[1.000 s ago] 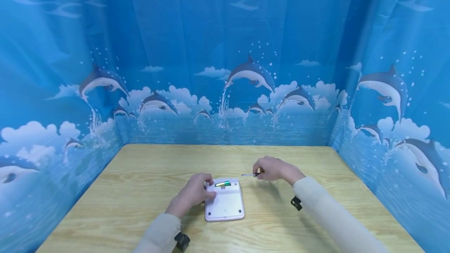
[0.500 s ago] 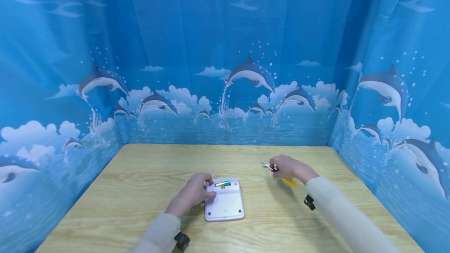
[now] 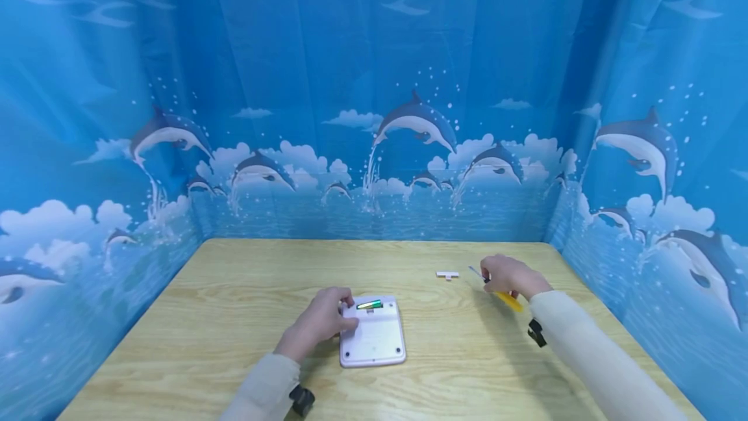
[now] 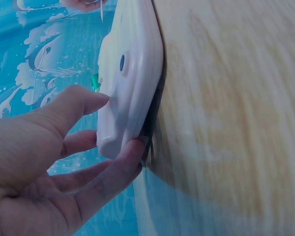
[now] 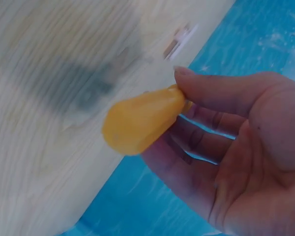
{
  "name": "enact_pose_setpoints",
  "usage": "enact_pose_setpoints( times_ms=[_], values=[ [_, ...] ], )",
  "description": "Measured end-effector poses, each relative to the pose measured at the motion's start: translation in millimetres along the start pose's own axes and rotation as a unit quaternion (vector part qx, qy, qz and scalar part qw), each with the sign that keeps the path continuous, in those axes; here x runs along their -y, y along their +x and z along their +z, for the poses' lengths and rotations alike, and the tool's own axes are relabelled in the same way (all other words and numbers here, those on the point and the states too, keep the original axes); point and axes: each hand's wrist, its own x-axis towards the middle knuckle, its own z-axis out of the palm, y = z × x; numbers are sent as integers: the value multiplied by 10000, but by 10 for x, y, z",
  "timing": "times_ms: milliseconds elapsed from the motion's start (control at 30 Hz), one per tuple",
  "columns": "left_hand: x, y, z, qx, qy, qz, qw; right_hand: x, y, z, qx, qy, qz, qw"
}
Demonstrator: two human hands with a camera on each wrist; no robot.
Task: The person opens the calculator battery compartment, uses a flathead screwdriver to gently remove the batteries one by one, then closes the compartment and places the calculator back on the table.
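A flat white device (image 3: 373,343) lies underside up on the table, with dark round feet at its corners and an open battery slot. Inside that slot sits a green battery (image 3: 369,305). My left hand (image 3: 320,318) grips the device's left edge, thumb on top and fingers at the side and below, as the left wrist view also shows. Out to the right, my right hand (image 3: 510,275) holds a screwdriver (image 5: 142,120) by its yellow handle, above the table. Its thin metal shaft points to the far left. A small white battery cover (image 3: 447,275) lies to the left of that hand.
The wooden table (image 3: 280,265) ends at a blue dolphin-print curtain (image 3: 327,148), which encloses the back and both sides. A black wrist camera (image 3: 302,400) sits on the left sleeve and another camera (image 3: 536,332) on the right one.
My right hand has moved to the right with the screwdriver, away from the device. The battery cover, unseen at first, now lies in view on the table. My left hand and the device stay put.
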Motion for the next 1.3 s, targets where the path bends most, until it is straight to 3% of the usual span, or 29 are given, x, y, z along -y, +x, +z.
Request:
enact_pose_setpoints(
  times_ms=[400,900,1300],
  values=[
    [-17,-1,-18,11,7,36,10000,-382,-8,-47,1,512,354,9981],
    [-15,-6,-11,20,29,-34,10000,-637,-13,-39,23,459,756,9961],
    [-6,1,-9,23,1,-4,10000,-785,-39,16,23,499,752,9959]
  ],
)
